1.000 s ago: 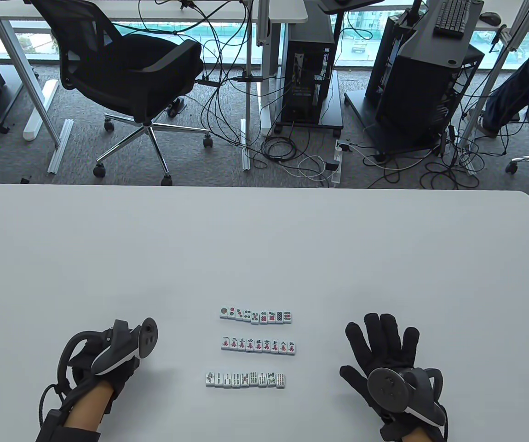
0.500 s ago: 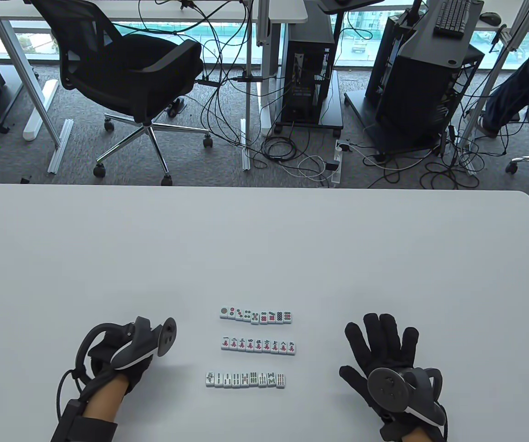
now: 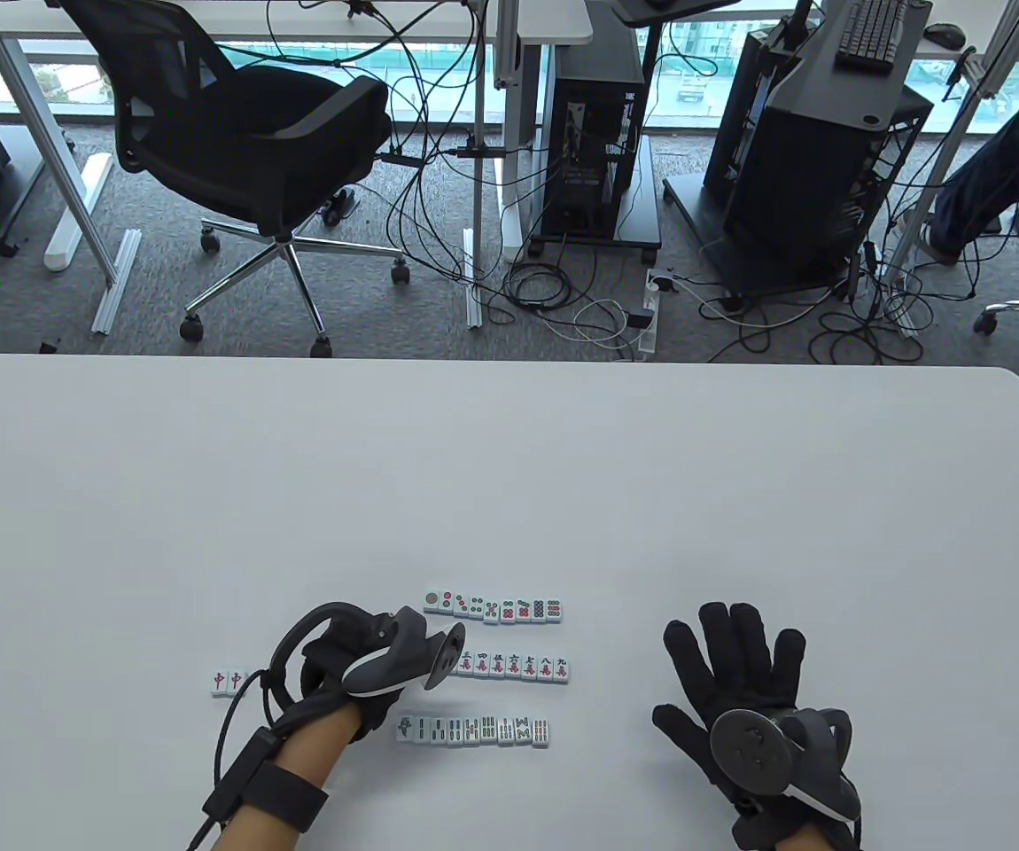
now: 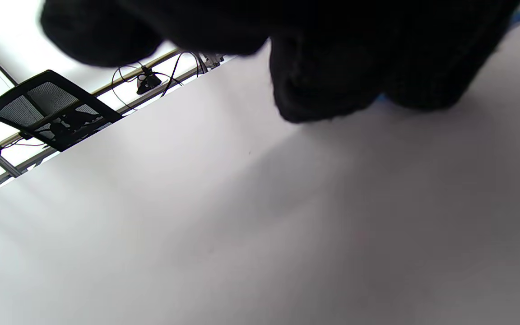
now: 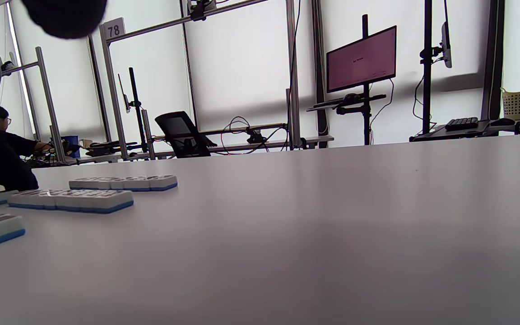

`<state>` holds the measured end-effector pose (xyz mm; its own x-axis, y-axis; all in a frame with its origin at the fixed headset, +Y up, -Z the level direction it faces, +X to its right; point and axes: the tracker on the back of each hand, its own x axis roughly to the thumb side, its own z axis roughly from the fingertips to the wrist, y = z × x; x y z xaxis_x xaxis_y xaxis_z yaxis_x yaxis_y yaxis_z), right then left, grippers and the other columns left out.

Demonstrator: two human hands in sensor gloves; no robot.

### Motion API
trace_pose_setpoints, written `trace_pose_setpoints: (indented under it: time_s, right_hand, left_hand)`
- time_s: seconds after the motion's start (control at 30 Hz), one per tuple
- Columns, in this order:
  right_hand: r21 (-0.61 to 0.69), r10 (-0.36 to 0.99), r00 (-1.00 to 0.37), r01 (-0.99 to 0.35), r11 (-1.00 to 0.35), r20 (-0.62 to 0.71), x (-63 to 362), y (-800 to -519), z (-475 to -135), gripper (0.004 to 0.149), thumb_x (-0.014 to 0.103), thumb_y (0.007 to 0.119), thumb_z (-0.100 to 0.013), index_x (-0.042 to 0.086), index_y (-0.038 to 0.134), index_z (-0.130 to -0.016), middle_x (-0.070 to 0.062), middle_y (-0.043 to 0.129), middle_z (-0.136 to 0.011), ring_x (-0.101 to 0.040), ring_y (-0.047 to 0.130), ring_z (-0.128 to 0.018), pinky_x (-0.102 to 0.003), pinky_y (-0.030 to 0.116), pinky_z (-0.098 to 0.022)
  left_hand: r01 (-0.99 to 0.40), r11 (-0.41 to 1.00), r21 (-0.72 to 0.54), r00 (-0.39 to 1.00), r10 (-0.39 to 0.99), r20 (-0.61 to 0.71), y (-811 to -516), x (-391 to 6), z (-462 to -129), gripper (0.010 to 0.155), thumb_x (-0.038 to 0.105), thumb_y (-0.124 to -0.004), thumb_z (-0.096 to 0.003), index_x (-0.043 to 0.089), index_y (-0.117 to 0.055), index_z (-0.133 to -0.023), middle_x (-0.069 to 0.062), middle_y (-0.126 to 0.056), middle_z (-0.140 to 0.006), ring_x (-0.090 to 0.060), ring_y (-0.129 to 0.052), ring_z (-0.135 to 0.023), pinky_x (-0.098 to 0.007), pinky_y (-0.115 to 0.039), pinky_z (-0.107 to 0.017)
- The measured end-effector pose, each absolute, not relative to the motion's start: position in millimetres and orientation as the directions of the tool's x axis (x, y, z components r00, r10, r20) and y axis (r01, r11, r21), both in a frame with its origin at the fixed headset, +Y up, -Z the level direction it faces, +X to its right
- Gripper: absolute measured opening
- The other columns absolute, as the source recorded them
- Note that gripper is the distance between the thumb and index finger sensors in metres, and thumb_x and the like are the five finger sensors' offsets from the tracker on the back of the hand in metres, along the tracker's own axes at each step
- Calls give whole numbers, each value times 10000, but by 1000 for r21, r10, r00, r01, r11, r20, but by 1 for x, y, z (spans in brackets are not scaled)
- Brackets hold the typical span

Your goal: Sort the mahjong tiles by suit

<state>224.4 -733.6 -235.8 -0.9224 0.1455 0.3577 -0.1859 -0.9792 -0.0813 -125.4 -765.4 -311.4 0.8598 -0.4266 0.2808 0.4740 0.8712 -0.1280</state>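
1. Plainly at rest, the right hand (image 3: 744,687) lies flat on the white table (image 3: 509,479), its fingers straight and spread and holding nothing, a round tracker (image 3: 753,752) strapped to its back.
2. Across the table, the left hand (image 3: 359,678) sits over the left end of the middle row of tiles (image 3: 514,667). Its tracker (image 3: 399,660) covers the fingers from above, and the left wrist view shows only dark glove close to the surface, so whether those fingers grip a tile cannot be told.
3. Three rows of mahjong tiles lie face up between the hands: a far row with dot faces (image 3: 493,607), the middle row with red and black characters, and a near row with stick faces (image 3: 474,729).
4. Two tiles marked in red (image 3: 228,681) lie side by side to the left of the left hand, apart from the rows.
5. From the right wrist view, the tiles show blue undersides (image 5: 93,200).
6. Beyond the table's far edge stands a black office chair (image 3: 244,151) among cables and computer towers.
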Motion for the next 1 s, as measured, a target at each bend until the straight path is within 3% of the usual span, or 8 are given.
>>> trace_pose_setpoints:
  time_s: [0.13, 0.27, 0.47, 0.7, 1.0]
  right_hand:
    - [-81, 145, -922, -186, -979, 358, 225, -734, -236, 782, 618, 576, -511, 361, 115, -1088, -83, 48, -1176, -382, -12, -1042, -705, 71, -708]
    - [-81, 141, -923, -181, -980, 357, 225, -734, -236, 784, 619, 576, -510, 359, 115, -1088, -84, 49, -1176, -383, -10, -1042, -706, 73, -707]
    - [-83, 145, -924, -185, -979, 354, 225, -733, -235, 783, 617, 577, -510, 361, 115, -1088, -83, 47, -1176, -382, -13, -1042, -705, 70, -707]
    - [-83, 126, -930, -164, -983, 346, 225, -735, -236, 783, 618, 576, -509, 359, 114, -1087, -85, 49, -1175, -383, -10, -1041, -706, 74, -706]
    - [-82, 115, -934, -151, -985, 339, 225, -735, -236, 785, 618, 575, -509, 356, 114, -1087, -86, 51, -1174, -385, -7, -1039, -706, 78, -705]
  left_hand:
    - [460, 875, -153, 870, -410, 273, -760, -133, -309, 644, 524, -876, -284, 248, -810, -862, 154, -999, -387, -97, -955, -134, -373, -871, -335]
    - [463, 878, -123, 874, -429, 229, -745, -151, -303, 627, 518, -881, -282, 237, -833, -841, 156, -1002, -368, -97, -953, -121, -372, -873, -329]
    - [488, 845, -218, 873, -477, 104, -731, -210, -295, 620, 508, -891, -277, 234, -844, -831, 154, -1005, -361, -101, -953, -118, -374, -872, -327]
    - [448, 830, -331, 882, -471, 12, -748, -260, -286, 637, 503, -905, -269, 237, -835, -843, 149, -1006, -366, -103, -953, -121, -377, -871, -328]
    - [397, 865, -305, 908, -420, -9, -766, -273, -287, 613, 495, -911, -262, 195, -859, -794, 146, -1004, -342, -98, -942, -97, -370, -873, -313]
